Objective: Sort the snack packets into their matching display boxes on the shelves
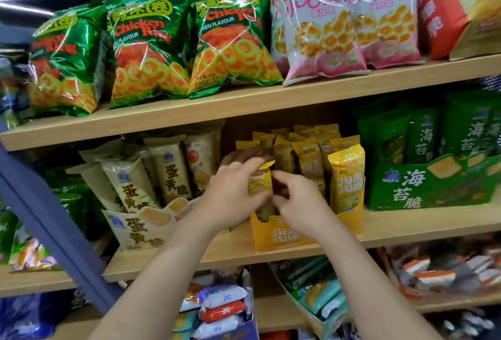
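both hands [235, 190] pinching yellow packet [259, 183], fingers curled

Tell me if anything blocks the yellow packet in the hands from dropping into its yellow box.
Nothing visible does. The left hand and right hand hold the yellow packet over the front-left corner of the yellow display box. The other yellow packets stand close to its right and behind it.

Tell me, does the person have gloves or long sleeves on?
No. The left hand and the right hand wear no gloves. Behind them, no sleeve, watch or bracelet shows all the way to the picture's lower edge. No rings can be seen either.
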